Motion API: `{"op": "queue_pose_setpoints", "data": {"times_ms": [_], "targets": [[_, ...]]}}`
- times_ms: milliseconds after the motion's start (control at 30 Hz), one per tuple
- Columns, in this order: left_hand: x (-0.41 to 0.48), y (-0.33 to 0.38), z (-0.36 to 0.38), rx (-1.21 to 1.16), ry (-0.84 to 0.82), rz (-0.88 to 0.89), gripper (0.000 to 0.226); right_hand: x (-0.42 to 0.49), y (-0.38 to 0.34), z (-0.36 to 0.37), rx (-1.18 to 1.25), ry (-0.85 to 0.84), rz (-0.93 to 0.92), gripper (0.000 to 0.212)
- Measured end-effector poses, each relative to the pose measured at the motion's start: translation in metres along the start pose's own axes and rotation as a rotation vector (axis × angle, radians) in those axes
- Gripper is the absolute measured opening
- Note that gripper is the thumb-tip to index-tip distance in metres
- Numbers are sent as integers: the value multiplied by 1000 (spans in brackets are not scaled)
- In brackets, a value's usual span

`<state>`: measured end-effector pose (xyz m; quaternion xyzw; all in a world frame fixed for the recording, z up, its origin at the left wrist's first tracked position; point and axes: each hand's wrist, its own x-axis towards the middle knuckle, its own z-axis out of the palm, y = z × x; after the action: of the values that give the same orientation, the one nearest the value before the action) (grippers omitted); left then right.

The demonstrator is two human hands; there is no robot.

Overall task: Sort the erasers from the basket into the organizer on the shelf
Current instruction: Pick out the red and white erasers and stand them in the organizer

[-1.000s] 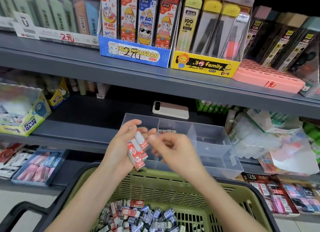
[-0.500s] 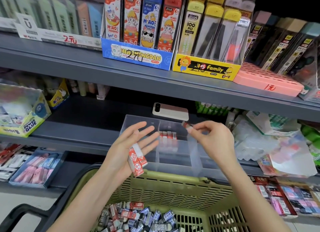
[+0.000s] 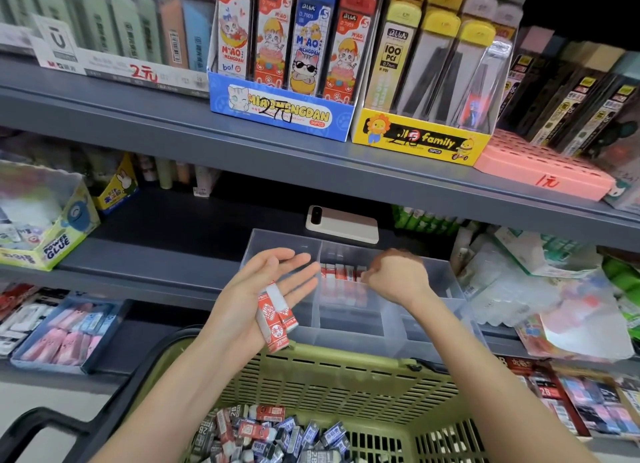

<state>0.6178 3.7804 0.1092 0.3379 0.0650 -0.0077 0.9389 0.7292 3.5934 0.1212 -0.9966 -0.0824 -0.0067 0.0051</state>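
Left hand: the left hand [image 3: 249, 289] is held palm-up with fingers straight; a few red-and-white sleeved erasers [image 3: 275, 315] are carried loose on it.
Right hand: the right hand [image 3: 394, 275] is dipped knuckles-up, fingers curled, into the middle compartment; a grip cannot be told.
Organizer: the clear plastic compartment organizer [image 3: 349, 338] is set on the grey metal shelf [image 3: 149, 258], with a row of red erasers [image 3: 341, 272] in the middle.
Basket: a heap of red and blue erasers [image 3: 270, 435] is piled in the olive-green slotted plastic basket [image 3: 332, 369].

The blue box [image 3: 280, 116] reads "MIAOMENGDAN 36PCS", the yellow box [image 3: 419, 140] "family", the left carton [image 3: 57, 248] "POWER GLUE", basket erasers [image 3: 256, 431] "2B".
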Motion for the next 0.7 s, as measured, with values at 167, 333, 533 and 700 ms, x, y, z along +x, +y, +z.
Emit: {"op": "queue_pose_setpoints", "data": {"times_ms": [167,333,533,700], "targets": [[4,-3,3,-16,20,8,24,-10,-3,-13,107,-3,-4,24],[11,-5,14,17,123,38,27,-75,-30,-38,879,40,-230,22],[7,-9,32,38,183,32,26,-121,-61,-25,642,172,-348,33],[3,-8,39,17,217,27,35,-121,-54,-21,839,51,-263,22]]}}
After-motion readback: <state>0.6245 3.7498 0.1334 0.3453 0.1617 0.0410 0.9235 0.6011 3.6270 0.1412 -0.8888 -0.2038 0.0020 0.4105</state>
